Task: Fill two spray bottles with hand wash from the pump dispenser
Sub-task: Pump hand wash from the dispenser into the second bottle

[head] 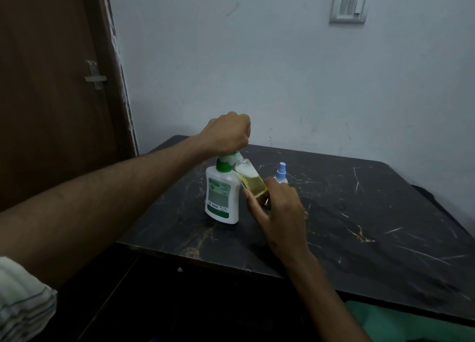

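Yellow liquid half-fills the tilted clear bottle (251, 179) (foam on top), right hand (279, 208) gripping it, left hand (227, 133) fisted on pump dispenser (221, 192).

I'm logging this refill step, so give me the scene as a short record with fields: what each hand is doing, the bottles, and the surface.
left hand: closed in a fist on top of the pump dispenser
right hand: holds the open spray bottle, tilted, mouth at the pump nozzle
open spray bottle contents: yellowish liquid, white foam near the top
second spray bottle: upright behind the right hand, blue sprayer on, contents hidden
surface: dark marbled table
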The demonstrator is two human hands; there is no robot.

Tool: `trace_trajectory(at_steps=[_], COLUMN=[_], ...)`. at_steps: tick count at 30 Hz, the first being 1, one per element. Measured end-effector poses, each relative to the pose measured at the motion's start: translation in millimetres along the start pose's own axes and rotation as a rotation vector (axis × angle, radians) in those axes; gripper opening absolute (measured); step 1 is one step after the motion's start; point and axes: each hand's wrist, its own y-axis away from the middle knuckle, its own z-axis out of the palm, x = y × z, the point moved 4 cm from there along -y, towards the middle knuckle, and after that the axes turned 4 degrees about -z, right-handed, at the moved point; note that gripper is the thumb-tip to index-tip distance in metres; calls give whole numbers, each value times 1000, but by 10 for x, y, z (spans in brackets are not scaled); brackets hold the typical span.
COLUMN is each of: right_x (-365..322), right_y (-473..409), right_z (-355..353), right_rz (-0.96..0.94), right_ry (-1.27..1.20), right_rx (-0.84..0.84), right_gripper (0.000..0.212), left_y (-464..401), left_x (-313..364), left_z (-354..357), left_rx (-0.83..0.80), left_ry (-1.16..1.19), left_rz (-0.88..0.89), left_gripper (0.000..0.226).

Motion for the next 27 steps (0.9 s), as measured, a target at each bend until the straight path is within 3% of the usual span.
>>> trace_trajectory(at_steps=[27], right_x=[-3], right_y=[11], right_z=[-5], right_rz=[11], right_ry=[-4], right_rx=[-39], right_gripper=[29], left_y=[9], left_x=[43], left_z=[18], left_rx=[-2], left_ry=[-27], left_rz=[40], left_gripper=[10])
